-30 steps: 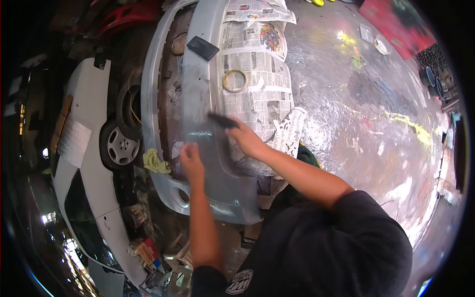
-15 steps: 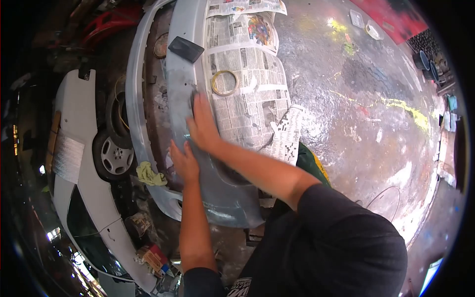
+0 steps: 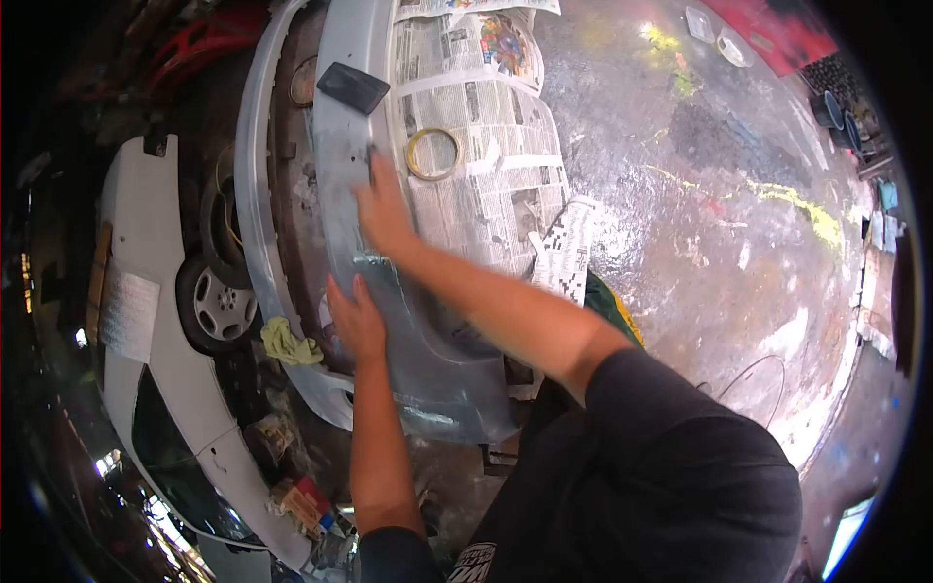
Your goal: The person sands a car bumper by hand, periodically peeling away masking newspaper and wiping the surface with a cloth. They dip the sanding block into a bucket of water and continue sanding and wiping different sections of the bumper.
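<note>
A grey car bumper [image 3: 428, 364] lies in front of me, with newspaper [image 3: 476, 219] taped over part of it. My right hand [image 3: 387, 216] presses on its smooth face, blurred by motion, fingers together. A small dark edge shows at those fingertips; what it is I cannot make out. Closer to me, my left hand [image 3: 358, 321] rests on the bumper's inner edge, its fingers apart and holding nothing. A roll of masking tape [image 3: 432, 155] lies on the newspaper beside my right hand. Farther up the bumper is a dark rectangular block or phone [image 3: 354, 88].
A yellow-green cloth [image 3: 290, 342] hangs over the bumper's left edge. Left of it are a wheel [image 3: 222, 301] and a pale car body part [image 3: 146, 214]. Paint marks the floor [image 3: 680, 291] at right; black buckets [image 3: 828, 110] stand at its far side.
My right hand has slid slightly up and left along the bumper. The left hand stays at the inner edge. The whole view has shifted a little.
</note>
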The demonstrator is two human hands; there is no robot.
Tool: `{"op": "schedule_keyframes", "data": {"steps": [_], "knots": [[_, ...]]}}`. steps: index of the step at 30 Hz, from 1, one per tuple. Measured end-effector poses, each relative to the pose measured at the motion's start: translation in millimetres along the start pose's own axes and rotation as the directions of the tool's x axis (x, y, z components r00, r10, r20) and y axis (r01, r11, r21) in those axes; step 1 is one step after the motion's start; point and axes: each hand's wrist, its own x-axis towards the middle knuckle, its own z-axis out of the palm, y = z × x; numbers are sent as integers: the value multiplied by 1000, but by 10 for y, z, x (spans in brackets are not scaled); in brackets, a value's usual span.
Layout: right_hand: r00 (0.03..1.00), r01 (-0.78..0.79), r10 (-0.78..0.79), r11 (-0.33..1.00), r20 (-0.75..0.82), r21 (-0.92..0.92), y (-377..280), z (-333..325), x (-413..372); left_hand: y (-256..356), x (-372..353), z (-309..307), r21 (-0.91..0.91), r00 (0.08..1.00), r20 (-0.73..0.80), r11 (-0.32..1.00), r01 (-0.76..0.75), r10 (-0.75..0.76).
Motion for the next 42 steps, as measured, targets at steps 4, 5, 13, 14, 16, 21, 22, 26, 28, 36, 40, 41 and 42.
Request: {"op": "schedule_keyframes", "data": {"steps": [4,5,13,14,16,21,22,26,28,36,40,41,42], "knots": [[967,-234,215,961,135,146,-328,-149,453,29,-6,-8,19,1000,3,999,25,-25],[973,-215,201,968,118,128,-337,-179,244,41,-7,-13,28,1000,5,999,28,-28],[936,-226,244,969,255,-101,-17,-557,-2444,-47,15,19,16,1000,-3,1000,-13,13],[933,-189,220,973,286,-132,15,-588,-2532,-35,13,2,15,1000,4,1000,-5,5],[949,-166,206,970,239,-175,20,-485,-2469,-8,4,-12,6,1000,16,1000,6,-6],[993,-14,27,994,114,-112,-34,-140,-1116,-26,17,-3,31,999,27,999,26,-27],[994,26,-11,991,109,-134,-26,-127,-976,-27,-15,-3,40,1000,20,999,23,-24],[982,148,-122,972,145,-184,17,-219,-1385,34,19,-18,41,1000,8,999,9,-9],[958,128,-51,957,284,-262,164,-425,-2151,9,6,7,46,1000,-2,999,-4,4],[976,181,-144,955,163,-235,13,-148,-781,58,-5,-27,39,1000,20,999,18,-19],[960,233,-179,937,214,-261,56,-200,-1090,-21,-2,11,55,1000,-7,998,1,-1],[952,256,-195,930,235,-264,98,-267,-1365,-21,27,21,50,1000,0,999,2,-2],[940,275,-194,918,280,-287,142,-347,-1556,-34,32,17,50,1000,10,999,4,-5]]}}
